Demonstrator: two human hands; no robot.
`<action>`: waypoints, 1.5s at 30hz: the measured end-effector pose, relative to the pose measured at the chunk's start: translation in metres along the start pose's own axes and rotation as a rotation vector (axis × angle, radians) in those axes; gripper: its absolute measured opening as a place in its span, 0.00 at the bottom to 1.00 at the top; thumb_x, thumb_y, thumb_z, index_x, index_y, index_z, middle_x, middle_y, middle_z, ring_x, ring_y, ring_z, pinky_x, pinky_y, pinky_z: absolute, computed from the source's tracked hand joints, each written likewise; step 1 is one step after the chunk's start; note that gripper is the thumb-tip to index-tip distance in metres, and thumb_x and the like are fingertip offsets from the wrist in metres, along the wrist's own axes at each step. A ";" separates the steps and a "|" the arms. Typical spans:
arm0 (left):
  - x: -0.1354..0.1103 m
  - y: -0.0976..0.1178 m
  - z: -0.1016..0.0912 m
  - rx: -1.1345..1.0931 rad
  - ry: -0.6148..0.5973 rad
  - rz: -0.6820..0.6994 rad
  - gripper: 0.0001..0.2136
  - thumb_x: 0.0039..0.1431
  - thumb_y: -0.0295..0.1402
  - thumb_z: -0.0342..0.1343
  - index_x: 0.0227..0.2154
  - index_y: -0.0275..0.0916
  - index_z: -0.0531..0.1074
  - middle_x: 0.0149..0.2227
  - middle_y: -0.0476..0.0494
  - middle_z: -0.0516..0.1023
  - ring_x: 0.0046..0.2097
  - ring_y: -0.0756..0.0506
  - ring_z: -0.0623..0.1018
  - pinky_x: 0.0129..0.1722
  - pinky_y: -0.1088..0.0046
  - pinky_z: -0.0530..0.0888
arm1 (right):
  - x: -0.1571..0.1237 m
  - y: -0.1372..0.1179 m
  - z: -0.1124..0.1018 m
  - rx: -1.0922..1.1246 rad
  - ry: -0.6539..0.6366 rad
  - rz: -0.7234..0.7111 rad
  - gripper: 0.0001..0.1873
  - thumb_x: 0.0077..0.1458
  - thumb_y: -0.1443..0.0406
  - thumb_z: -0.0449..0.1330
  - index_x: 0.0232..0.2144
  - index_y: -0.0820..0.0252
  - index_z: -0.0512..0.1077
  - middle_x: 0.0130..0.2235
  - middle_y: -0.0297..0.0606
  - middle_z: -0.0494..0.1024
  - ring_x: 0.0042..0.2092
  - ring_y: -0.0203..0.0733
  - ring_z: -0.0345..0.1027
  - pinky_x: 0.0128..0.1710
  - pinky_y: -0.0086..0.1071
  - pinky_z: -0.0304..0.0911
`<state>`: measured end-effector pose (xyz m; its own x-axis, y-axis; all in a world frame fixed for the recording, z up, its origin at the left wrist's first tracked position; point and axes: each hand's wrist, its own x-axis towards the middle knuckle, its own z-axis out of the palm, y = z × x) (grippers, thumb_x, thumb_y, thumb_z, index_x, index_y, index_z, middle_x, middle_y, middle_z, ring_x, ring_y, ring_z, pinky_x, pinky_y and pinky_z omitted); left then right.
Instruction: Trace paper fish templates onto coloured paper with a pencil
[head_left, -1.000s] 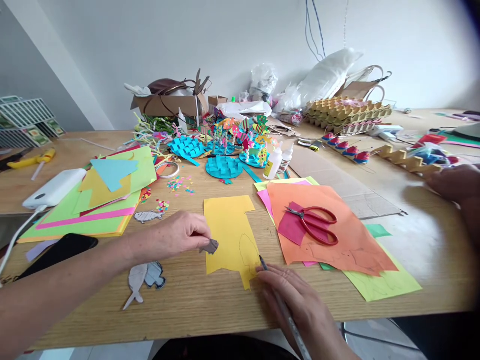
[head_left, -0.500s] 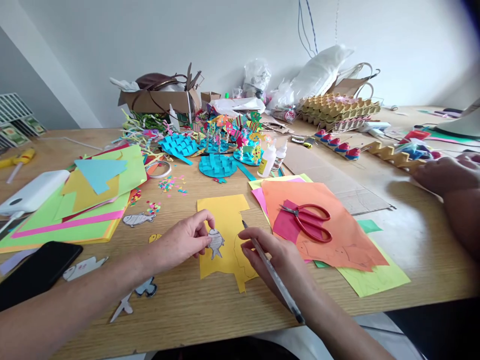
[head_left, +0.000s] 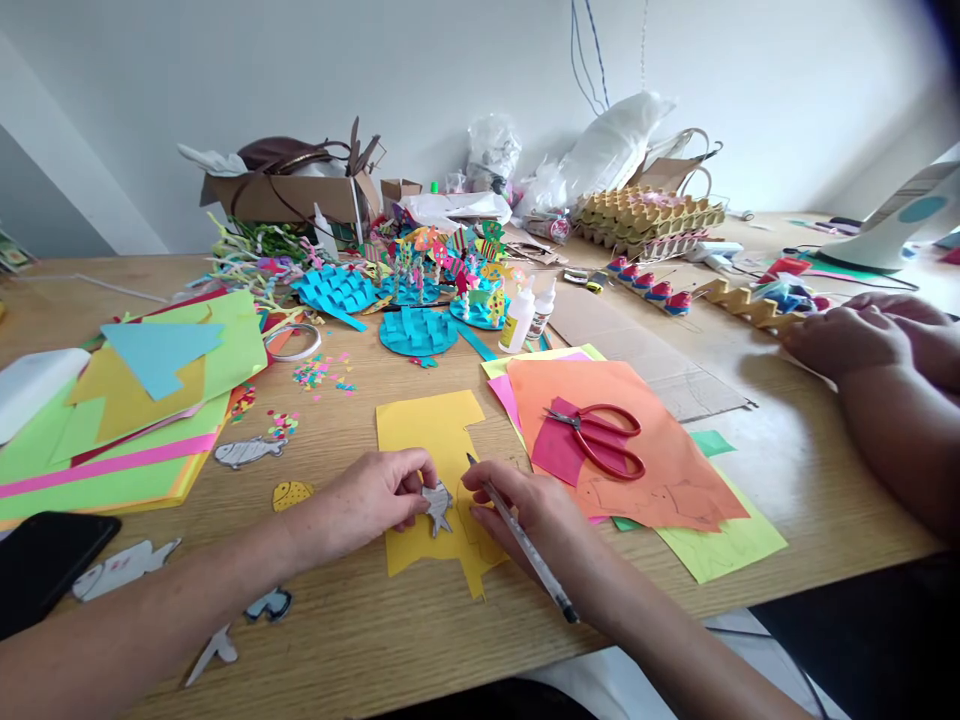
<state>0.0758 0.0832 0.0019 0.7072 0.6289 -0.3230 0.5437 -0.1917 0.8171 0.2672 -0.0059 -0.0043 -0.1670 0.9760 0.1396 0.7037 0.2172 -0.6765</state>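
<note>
At a crowded craft counter (head_left: 810, 470), the person's left hand (head_left: 371, 500) is pinching a small grey paper fish (head_left: 438, 506) between thumb and fingertips, holding it against a yellow sheet (head_left: 427, 425) near the counter's front edge. The fish's long axis is running roughly from the near edge toward the far wall; which end is the head cannot be told. The right hand (head_left: 529, 510), just beside it, is closed around a pen (head_left: 541, 572). The pen is lying on a slant, with its tip pointing away and to the left over the yellow sheet's right side and its back end trailing toward the near right. Whether the tip is touching paper is unclear.

To the right, red scissors (head_left: 600, 442) are lying on a magenta scrap (head_left: 556, 452) atop an orange sheet (head_left: 660, 480), blades pointing left and handles to the right. Two more fish cut-outs, one grey (head_left: 247, 452) and one yellow (head_left: 291, 493), are lying to the left. Farther back, glue bottles (head_left: 519, 320) are standing by a blue paper disc (head_left: 418, 332). At the right edge, a co-worker's hands (head_left: 851, 340) are resting on the counter.
</note>
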 end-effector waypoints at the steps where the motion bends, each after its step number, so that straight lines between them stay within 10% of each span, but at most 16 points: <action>1: 0.001 -0.001 0.000 0.035 0.003 0.010 0.06 0.50 0.32 0.50 0.31 0.39 0.68 0.23 0.54 0.68 0.26 0.50 0.69 0.25 0.76 0.64 | -0.002 -0.001 -0.001 -0.004 -0.011 0.009 0.11 0.55 0.73 0.53 0.40 0.58 0.68 0.34 0.37 0.77 0.33 0.37 0.71 0.29 0.26 0.60; 14: -0.003 0.003 -0.005 0.478 -0.007 0.108 0.13 0.53 0.27 0.51 0.43 0.42 0.67 0.26 0.54 0.71 0.29 0.48 0.72 0.27 0.75 0.64 | -0.007 0.000 0.001 -0.025 -0.054 0.003 0.13 0.55 0.74 0.52 0.41 0.60 0.68 0.36 0.38 0.77 0.35 0.40 0.71 0.31 0.28 0.61; 20: -0.010 0.002 0.001 0.610 0.048 0.138 0.17 0.54 0.28 0.55 0.48 0.41 0.66 0.46 0.43 0.69 0.47 0.42 0.71 0.46 0.67 0.68 | -0.007 -0.001 -0.003 -0.054 -0.054 -0.003 0.12 0.57 0.73 0.51 0.42 0.59 0.68 0.38 0.38 0.77 0.37 0.40 0.72 0.34 0.30 0.62; 45: -0.011 0.004 0.001 0.611 -0.002 0.255 0.11 0.59 0.25 0.48 0.43 0.40 0.68 0.42 0.45 0.71 0.44 0.44 0.72 0.45 0.68 0.68 | -0.007 -0.004 0.001 -0.201 -0.047 -0.062 0.14 0.53 0.77 0.53 0.41 0.61 0.69 0.37 0.41 0.76 0.38 0.42 0.69 0.36 0.32 0.63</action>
<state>0.0706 0.0751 0.0087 0.8485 0.5055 -0.1567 0.5169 -0.7280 0.4504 0.2651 -0.0136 -0.0034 -0.2432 0.9599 0.1391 0.8140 0.2800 -0.5090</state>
